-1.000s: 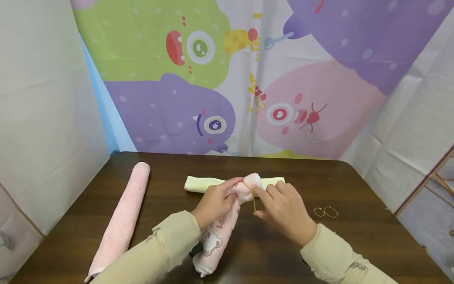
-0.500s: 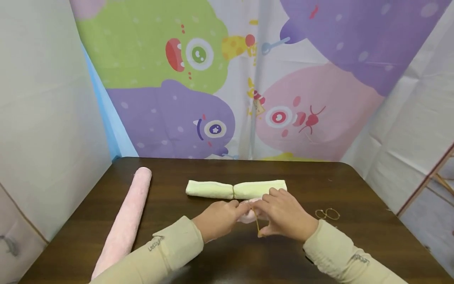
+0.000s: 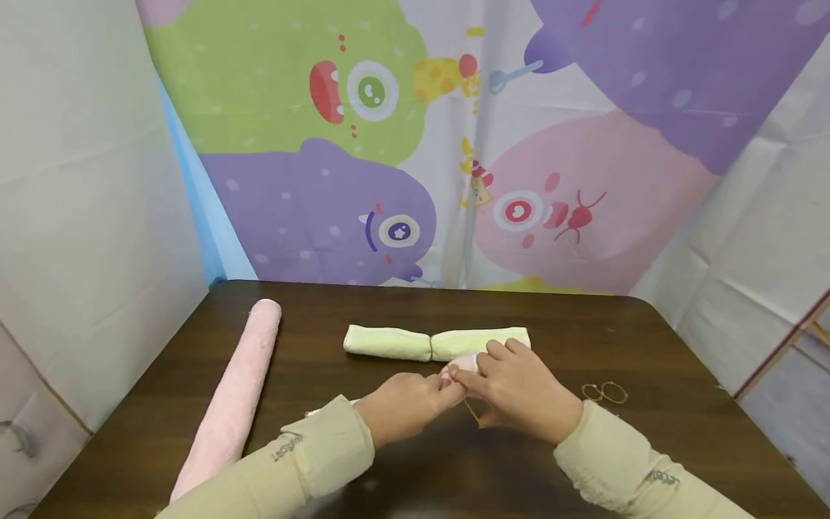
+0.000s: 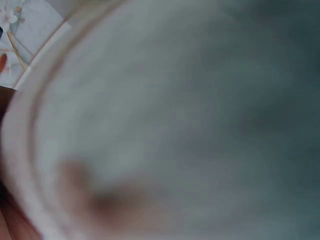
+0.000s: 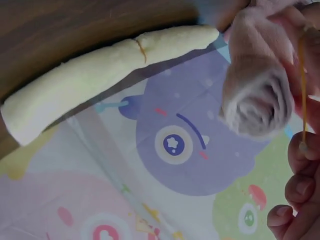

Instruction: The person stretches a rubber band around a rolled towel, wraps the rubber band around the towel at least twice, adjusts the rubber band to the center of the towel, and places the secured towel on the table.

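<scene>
My left hand (image 3: 411, 405) grips a pink rolled-up towel (image 3: 463, 362), most of which is hidden behind the hand and sleeve. In the right wrist view, the towel's spiral end (image 5: 260, 107) points toward the camera. My right hand (image 3: 528, 393) pinches a yellow rubber band (image 5: 302, 85), pulled taut beside the roll; its far side is hidden, so I cannot tell whether it goes all the way round. The hands meet at the roll's end. Blurred pale cloth (image 4: 175, 100) fills most of the left wrist view.
A light green towel roll (image 3: 389, 344), with a band round its middle, lies just beyond my hands. Another pink towel roll (image 3: 227, 404) lies along the left of the dark table (image 3: 311, 310). Two loose rubber bands (image 3: 604, 392) lie to the right.
The pink towel roll has tilted so its printed side is out of sight in the head view. Both hands have come lower and closer together, uncovering the green roll's middle.
</scene>
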`<state>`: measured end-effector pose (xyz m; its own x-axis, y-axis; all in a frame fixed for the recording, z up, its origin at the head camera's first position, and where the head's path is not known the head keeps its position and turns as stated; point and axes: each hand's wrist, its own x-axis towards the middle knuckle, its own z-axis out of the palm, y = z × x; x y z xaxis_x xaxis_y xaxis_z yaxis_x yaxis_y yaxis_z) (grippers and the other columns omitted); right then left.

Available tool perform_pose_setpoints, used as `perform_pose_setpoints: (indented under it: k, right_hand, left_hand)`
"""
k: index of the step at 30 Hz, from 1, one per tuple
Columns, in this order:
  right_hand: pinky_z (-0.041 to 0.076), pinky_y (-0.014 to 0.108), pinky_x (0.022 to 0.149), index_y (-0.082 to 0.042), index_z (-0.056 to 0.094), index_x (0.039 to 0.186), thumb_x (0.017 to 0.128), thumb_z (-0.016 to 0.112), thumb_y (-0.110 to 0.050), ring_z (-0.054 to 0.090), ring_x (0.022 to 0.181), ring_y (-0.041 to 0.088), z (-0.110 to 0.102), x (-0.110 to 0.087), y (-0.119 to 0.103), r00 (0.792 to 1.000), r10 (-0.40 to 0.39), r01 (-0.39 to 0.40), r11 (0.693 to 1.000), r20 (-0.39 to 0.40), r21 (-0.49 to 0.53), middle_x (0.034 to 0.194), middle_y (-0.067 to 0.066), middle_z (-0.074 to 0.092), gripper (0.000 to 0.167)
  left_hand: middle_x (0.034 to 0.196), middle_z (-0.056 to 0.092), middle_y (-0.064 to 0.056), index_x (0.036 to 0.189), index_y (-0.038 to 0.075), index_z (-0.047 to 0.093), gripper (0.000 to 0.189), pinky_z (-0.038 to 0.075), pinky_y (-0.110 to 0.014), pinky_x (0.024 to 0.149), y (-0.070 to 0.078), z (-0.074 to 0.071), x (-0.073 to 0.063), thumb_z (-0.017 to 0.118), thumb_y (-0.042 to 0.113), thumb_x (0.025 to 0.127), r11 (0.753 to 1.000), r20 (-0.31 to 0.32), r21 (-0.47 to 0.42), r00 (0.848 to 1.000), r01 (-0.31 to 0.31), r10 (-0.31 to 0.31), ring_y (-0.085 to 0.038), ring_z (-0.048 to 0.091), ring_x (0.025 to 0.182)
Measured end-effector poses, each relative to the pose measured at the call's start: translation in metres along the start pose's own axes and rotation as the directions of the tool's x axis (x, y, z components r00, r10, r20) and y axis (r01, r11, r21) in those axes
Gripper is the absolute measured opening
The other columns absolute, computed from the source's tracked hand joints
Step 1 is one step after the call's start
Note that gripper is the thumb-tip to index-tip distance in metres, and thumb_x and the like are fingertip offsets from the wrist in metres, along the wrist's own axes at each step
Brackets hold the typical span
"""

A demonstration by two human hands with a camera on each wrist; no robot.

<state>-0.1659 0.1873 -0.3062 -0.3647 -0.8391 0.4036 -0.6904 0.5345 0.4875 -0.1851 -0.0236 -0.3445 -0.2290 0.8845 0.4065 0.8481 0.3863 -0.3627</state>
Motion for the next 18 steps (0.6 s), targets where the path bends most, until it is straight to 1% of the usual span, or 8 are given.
perform_pose_setpoints:
  k: [5, 8, 10, 11, 12, 14, 16, 18]
  right_hand:
    - [0.038, 0.030, 0.053, -0.024, 0.071, 0.097, 0.042, 0.086, -0.045, 0.047, 0.062, 0.019, 0.002, 0.004, 0.014, 0.999, -0.025, 0.026, 0.999, -0.038, 0.042, 0.063, -0.002, 0.051, 0.061]
    - [0.036, 0.028, 0.050, -0.029, 0.074, 0.091, 0.043, 0.086, -0.048, 0.046, 0.059, 0.016, 0.002, 0.004, 0.025, 1.000, -0.007, 0.008, 0.989, -0.007, 0.147, 0.060, -0.006, 0.051, 0.053]
    - [0.039, 0.026, 0.054, -0.026, 0.075, 0.084, 0.045, 0.088, -0.046, 0.047, 0.060, 0.011, 0.002, 0.003, 0.032, 0.996, 0.018, -0.047, 0.939, 0.086, 0.340, 0.060, -0.010, 0.054, 0.046]
    - [0.040, 0.024, 0.055, -0.023, 0.075, 0.082, 0.047, 0.089, -0.042, 0.046, 0.061, 0.007, 0.003, 0.002, 0.034, 0.988, 0.034, -0.101, 0.879, 0.150, 0.466, 0.061, -0.012, 0.055, 0.042]
    - [0.042, 0.023, 0.057, -0.020, 0.075, 0.079, 0.052, 0.089, -0.035, 0.046, 0.062, 0.005, 0.004, 0.001, 0.036, 0.976, 0.050, -0.170, 0.787, 0.213, 0.593, 0.063, -0.014, 0.056, 0.035]
    - [0.044, 0.021, 0.060, -0.009, 0.073, 0.075, 0.058, 0.087, -0.018, 0.046, 0.065, 0.001, 0.007, -0.002, 0.038, 0.943, 0.082, -0.316, 0.528, 0.323, 0.788, 0.066, -0.014, 0.057, 0.024]
    - [0.044, 0.020, 0.059, 0.001, 0.070, 0.078, 0.063, 0.082, -0.005, 0.047, 0.068, 0.001, 0.009, -0.006, 0.038, 0.914, 0.119, -0.405, 0.278, 0.388, 0.871, 0.072, -0.011, 0.057, 0.020]
    - [0.047, 0.020, 0.060, 0.009, 0.068, 0.083, 0.068, 0.077, 0.000, 0.050, 0.069, 0.003, 0.010, -0.009, 0.037, 0.903, 0.170, -0.415, 0.106, 0.395, 0.904, 0.076, -0.009, 0.060, 0.019]
  left_hand:
    - [0.070, 0.058, 0.000, 0.102, 0.009, 0.053, 0.039, 0.040, -0.017, 0.047, -0.002, -0.007, 0.003, 0.076, 0.001, 0.072, 0.983, 0.084, -0.180, 0.996, 0.024, -0.009, -0.008, 0.051, 0.054]
    - [0.072, 0.061, -0.001, 0.105, 0.008, 0.054, 0.035, 0.045, -0.016, 0.054, -0.005, -0.011, 0.001, 0.072, 0.000, 0.075, 0.916, 0.050, -0.400, 0.999, 0.035, -0.017, -0.009, 0.056, 0.058]
    - [0.076, 0.063, -0.001, 0.104, 0.007, 0.056, 0.031, 0.047, -0.015, 0.060, -0.005, -0.015, -0.001, 0.070, 0.000, 0.078, 0.847, -0.011, -0.531, 1.000, 0.017, -0.027, -0.009, 0.059, 0.064]
    - [0.079, 0.063, -0.001, 0.103, 0.006, 0.056, 0.028, 0.047, -0.014, 0.063, -0.004, -0.017, -0.002, 0.070, 0.000, 0.079, 0.811, -0.043, -0.585, 0.998, 0.004, -0.037, -0.008, 0.059, 0.067]
    - [0.080, 0.064, -0.002, 0.101, 0.005, 0.056, 0.027, 0.047, -0.013, 0.064, -0.003, -0.019, -0.002, 0.070, -0.001, 0.079, 0.779, -0.077, -0.627, 0.996, -0.010, -0.049, -0.006, 0.058, 0.068]
    - [0.077, 0.062, -0.001, 0.099, 0.004, 0.056, 0.026, 0.045, -0.010, 0.061, -0.002, -0.021, -0.002, 0.069, -0.002, 0.078, 0.724, -0.114, -0.690, 0.990, -0.015, -0.088, -0.002, 0.052, 0.065]
    - [0.076, 0.061, -0.003, 0.098, 0.003, 0.055, 0.026, 0.043, -0.010, 0.058, -0.002, -0.024, -0.001, 0.069, -0.003, 0.077, 0.662, -0.113, -0.750, 0.982, 0.015, -0.151, 0.001, 0.047, 0.063]
    - [0.077, 0.061, -0.005, 0.100, 0.001, 0.055, 0.028, 0.040, -0.011, 0.054, -0.003, -0.024, 0.001, 0.067, -0.004, 0.076, 0.609, -0.088, -0.790, 0.972, 0.064, -0.217, 0.002, 0.042, 0.061]
